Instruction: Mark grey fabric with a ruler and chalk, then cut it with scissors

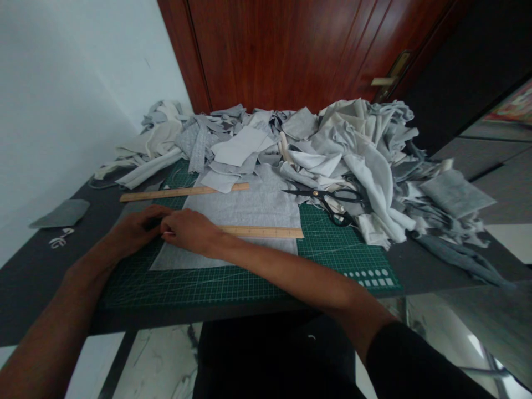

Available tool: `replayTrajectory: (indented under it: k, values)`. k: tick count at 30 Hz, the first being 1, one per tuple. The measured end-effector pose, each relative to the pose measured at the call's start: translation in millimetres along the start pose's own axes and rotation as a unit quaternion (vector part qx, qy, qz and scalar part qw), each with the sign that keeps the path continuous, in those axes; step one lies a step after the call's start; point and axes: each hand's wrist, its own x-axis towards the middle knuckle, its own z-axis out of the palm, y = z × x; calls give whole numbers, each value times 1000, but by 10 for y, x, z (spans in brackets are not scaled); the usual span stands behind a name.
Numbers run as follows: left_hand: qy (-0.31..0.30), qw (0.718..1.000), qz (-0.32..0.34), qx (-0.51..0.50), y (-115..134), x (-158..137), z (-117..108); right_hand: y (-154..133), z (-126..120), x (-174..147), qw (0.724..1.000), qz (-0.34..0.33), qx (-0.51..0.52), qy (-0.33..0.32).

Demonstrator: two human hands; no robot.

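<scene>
A grey cloth piece [253, 202] lies flat on the green cutting mat [332, 238]. Across its lower part runs a wooden ruler [266, 231], its left end hidden behind my right hand [189, 230]. That hand is closed in a fist at the cloth's left edge; whatever its fingers hold is hidden. Right beside it, my left hand [139, 226] has its fingers bent toward the right hand's fingertips, in a pinch-like shape. What lies between them is too small to make out. A second wooden ruler [183, 192] crosses the cloth's upper part.
Black-handled scissors [328, 199] rest on the mat's right side against a large heap of grey and white cloth scraps [353, 144]. White paper-like pieces [241, 145] lie on top at the back. A grey folded pad [62, 213] sits at the left of the dark table [25, 288].
</scene>
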Motion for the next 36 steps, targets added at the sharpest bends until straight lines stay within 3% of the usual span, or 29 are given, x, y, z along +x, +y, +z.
replayTrajectory:
  k: [3, 11, 14, 17, 20, 23, 27, 31, 36]
  values:
    - [26, 999, 36, -12, 5, 16, 17, -20, -16, -28, 1000, 2, 4, 6]
    - [3, 995, 89, -36, 144, 40, 9, 83, -221, -334, 998, 53, 16, -6]
    - [5, 994, 97, -41, 185, 32, 9, 238, -386, -757, 997, 68, 41, 10]
    - [-2, 996, 81, -46, 222, 19, 4, 372, -661, -1394, 990, 106, 87, 34]
    - [-7, 998, 52, -38, 277, 4, -3, 520, -1002, -2064, 974, 163, 116, 103]
    - [-1, 999, 36, -19, 325, -9, 1, 738, -1283, -2576, 961, 211, 83, 160]
    - [1, 999, 46, 8, 311, 7, 35, 1027, -1437, -2958, 943, 262, 58, 197]
    - [27, 999, 31, 17, 270, 38, 57, 1122, -1483, -3096, 938, 270, -45, 215]
    - [77, 992, 64, 71, 288, -14, 25, 1123, -1661, -3089, 901, 272, -248, 229]
